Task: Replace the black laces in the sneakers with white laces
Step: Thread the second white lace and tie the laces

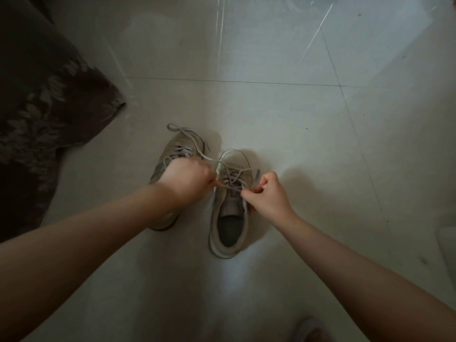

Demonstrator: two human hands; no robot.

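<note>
Head camera is looking down at two pale sneakers sitting side by side on a tiled floor (271, 119), just below the middle of the frame. Both are already wearing light-coloured laces; no black lace is showing. The right sneaker (230, 206) is lying with its long axis running up and down the frame, toe toward the top and open heel toward the bottom. Its white lace (228, 180) is stretching crosswise over the tongue, between the two hands. The left hand (188, 181), coming in from the lower left, is curling into a fist and pinching one end of that lace at the shoe's left edge. The right hand (266, 193), coming from the lower right, is pinching the other end at the shoe's right edge. Both hands are equally close to the lace, so tying likely comes next. The left sneaker (172, 149) is sitting partly under the left wrist, its lace ends trailing loose toward the top. A dark patterned cloth (44, 107) is filling the upper left of the frame. No brand or writing is readable.
</note>
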